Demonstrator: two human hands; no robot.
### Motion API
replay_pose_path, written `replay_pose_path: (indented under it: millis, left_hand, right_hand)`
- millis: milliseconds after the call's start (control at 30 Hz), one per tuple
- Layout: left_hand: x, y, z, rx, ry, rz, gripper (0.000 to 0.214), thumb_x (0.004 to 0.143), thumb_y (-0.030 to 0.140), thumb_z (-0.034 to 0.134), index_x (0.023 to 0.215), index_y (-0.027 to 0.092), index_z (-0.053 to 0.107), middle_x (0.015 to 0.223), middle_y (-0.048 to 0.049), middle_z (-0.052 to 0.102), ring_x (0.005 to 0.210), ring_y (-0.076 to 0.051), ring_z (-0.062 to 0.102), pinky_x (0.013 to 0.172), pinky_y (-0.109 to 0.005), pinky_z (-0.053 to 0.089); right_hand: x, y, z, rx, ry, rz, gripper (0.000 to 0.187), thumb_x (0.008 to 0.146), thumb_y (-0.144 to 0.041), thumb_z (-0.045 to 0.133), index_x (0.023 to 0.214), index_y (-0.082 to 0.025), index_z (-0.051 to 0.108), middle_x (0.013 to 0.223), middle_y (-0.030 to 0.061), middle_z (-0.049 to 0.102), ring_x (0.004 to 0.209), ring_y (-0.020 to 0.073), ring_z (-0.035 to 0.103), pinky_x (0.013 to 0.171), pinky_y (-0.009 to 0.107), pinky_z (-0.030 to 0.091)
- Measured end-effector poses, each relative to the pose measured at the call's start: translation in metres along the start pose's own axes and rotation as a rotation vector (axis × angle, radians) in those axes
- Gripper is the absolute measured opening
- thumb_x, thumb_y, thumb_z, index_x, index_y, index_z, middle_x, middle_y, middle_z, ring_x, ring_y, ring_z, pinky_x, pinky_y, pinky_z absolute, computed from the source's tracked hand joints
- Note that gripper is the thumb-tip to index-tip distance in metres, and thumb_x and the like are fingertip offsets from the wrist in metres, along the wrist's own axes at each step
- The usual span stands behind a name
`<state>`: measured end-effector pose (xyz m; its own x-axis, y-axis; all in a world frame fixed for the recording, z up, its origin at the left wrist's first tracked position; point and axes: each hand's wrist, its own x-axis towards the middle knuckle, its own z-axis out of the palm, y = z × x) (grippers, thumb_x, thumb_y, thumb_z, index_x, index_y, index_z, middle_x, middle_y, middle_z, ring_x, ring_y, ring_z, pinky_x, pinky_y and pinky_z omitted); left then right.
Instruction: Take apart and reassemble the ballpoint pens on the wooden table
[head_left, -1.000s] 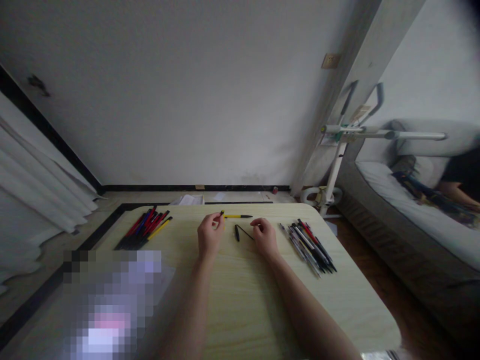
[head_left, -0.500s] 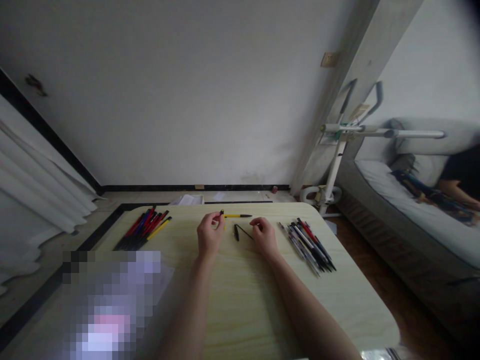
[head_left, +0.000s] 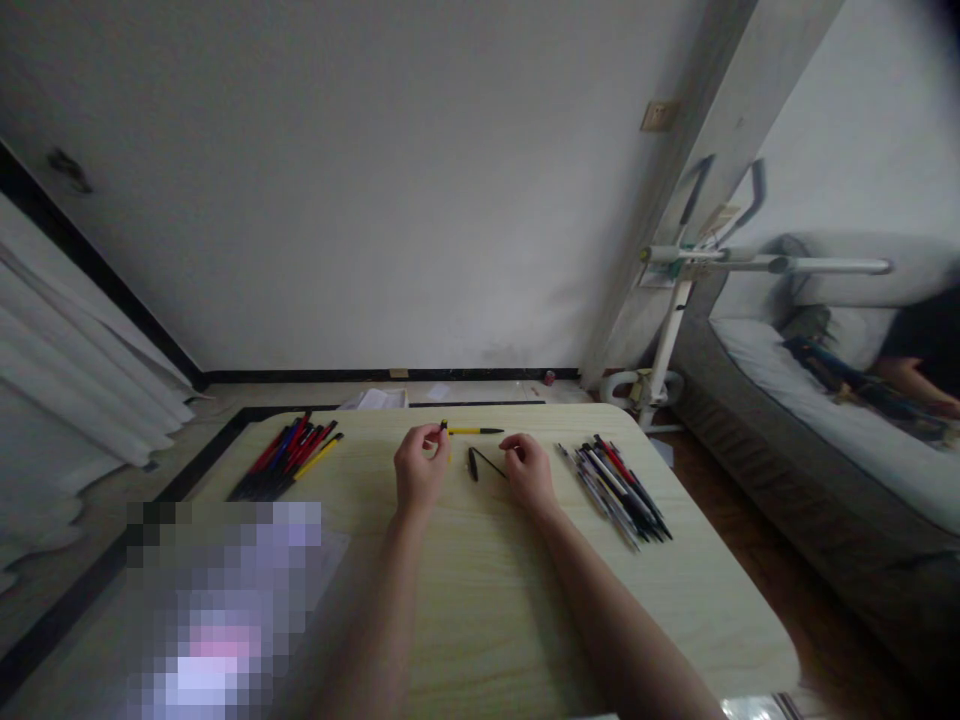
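My left hand [head_left: 420,470] pinches the end of a yellow pen barrel [head_left: 472,431] that points right above the pale wooden table [head_left: 480,590]. My right hand [head_left: 528,470] is closed on a thin black refill [head_left: 491,463] that slants left toward a small black pen part [head_left: 473,464] lying between my hands. A bundle of red, blue, black and yellow pens [head_left: 289,455] lies at the table's left. A second pile of black, white and red pens [head_left: 616,488] lies to the right of my right hand.
A blurred-out patch [head_left: 225,610] covers the table's near left corner. White exercise equipment [head_left: 675,310] stands beyond the table's right corner. A grey sofa [head_left: 817,420] with a person's arm [head_left: 911,375] on it fills the right side. Curtains [head_left: 67,400] hang at left.
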<state>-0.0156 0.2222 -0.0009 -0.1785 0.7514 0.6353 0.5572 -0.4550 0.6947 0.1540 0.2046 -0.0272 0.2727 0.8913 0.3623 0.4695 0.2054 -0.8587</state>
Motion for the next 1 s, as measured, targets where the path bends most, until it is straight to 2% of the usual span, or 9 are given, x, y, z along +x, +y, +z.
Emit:
replay_pose_path:
  millis: [500, 633, 800, 1000]
  left_hand:
    - [-0.0027, -0.0024, 0.002, 0.002, -0.032, -0.089, 0.014, 0.072, 0.029, 0.054, 0.08, 0.018, 0.056, 0.07, -0.0002, 0.061, 0.06, -0.01, 0.056, 0.059, -0.02, 0.046]
    - [-0.0024, -0.0043, 0.0027, -0.035, -0.032, -0.089, 0.015, 0.072, 0.028, 0.054, 0.083, 0.017, 0.055, 0.073, -0.0016, 0.061, 0.059, -0.01, 0.055, 0.057, -0.02, 0.046]
    - [-0.0022, -0.0048, 0.0041, -0.106, -0.025, -0.08, 0.027, 0.074, 0.025, 0.053, 0.099, 0.016, 0.053, 0.081, -0.0046, 0.061, 0.063, -0.01, 0.056, 0.058, -0.021, 0.047]
    - [-0.0019, -0.0045, 0.0041, -0.111, -0.037, -0.062, 0.023, 0.075, 0.024, 0.052, 0.096, 0.016, 0.057, 0.083, -0.0057, 0.061, 0.069, -0.011, 0.057, 0.059, -0.021, 0.048]
  right_hand:
    - [-0.0003, -0.0004, 0.0003, 0.016, 0.001, -0.001, 0.022, 0.064, -0.014, 0.037, 0.072, -0.017, 0.058, 0.068, 0.002, 0.057, 0.062, 0.0143, 0.049, 0.059, 0.024, 0.037]
    - [-0.0004, -0.0014, -0.0003, 0.008, -0.01, 0.005, 0.021, 0.064, -0.015, 0.038, 0.072, -0.017, 0.058, 0.067, 0.002, 0.057, 0.06, 0.0142, 0.049, 0.058, 0.025, 0.037]
    - [-0.0001, -0.0019, -0.0006, -0.003, -0.009, 0.011, 0.021, 0.064, -0.015, 0.038, 0.071, -0.016, 0.058, 0.067, 0.0028, 0.057, 0.062, 0.0151, 0.049, 0.058, 0.025, 0.038]
    - [-0.0001, -0.0015, 0.0001, 0.005, -0.019, 0.013, 0.02, 0.065, -0.015, 0.038, 0.071, -0.017, 0.057, 0.066, 0.002, 0.056, 0.06, 0.0144, 0.049, 0.057, 0.024, 0.037]
